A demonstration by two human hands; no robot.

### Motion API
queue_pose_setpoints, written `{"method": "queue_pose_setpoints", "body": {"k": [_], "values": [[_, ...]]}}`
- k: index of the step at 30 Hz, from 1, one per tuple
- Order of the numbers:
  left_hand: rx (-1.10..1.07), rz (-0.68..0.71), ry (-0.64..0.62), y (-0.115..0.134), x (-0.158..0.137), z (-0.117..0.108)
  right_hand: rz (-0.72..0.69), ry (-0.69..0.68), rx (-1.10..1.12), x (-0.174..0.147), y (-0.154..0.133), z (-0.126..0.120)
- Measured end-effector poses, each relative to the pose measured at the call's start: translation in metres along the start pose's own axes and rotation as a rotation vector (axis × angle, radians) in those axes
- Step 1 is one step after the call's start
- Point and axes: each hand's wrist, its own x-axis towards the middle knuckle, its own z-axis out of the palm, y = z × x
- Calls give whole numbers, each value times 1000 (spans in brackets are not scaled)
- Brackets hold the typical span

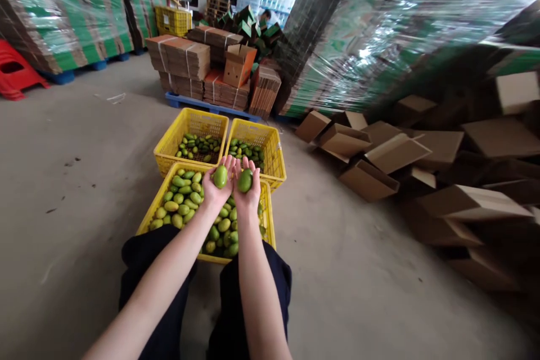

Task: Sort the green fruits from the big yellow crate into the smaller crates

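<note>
My left hand (214, 194) is palm up and holds a green mango (220, 176). Beside it, my right hand (250, 199) cradles a second, slightly darker green mango (244, 181), also on an upturned palm. Both hands are side by side over a large yellow plastic crate (271, 224), which holds many green and yellowish mangoes (181, 194). Behind it stand two more yellow crates, the back left crate (162, 158) and the back right crate (276, 158), each with smaller-looking green mangoes in the bottom. My arms hide part of the near crate.
Bundled flat cartons (185, 59) are stacked on a blue pallet (211, 106) beyond the crates. Loose cardboard boxes (379, 152) lie heaped at right. Wrapped green stacks (84, 11) rise on both sides. A red plastic stool (17, 70) stands at far left.
</note>
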Motion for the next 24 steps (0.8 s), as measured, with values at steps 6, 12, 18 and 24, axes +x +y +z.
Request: {"method": "queue_pose_setpoints", "body": {"k": [6, 12, 18, 24], "values": [[-41, -34, 2, 2, 2, -3, 84, 72, 99, 0, 1, -10], [-3, 14, 51, 3, 2, 0, 68, 70, 135, 4, 18, -10], [52, 4, 55, 10, 10, -9, 93, 94, 172, 6, 20, -18], [705, -267, 79, 19, -9, -49, 157, 236, 247, 5, -7, -32]]}}
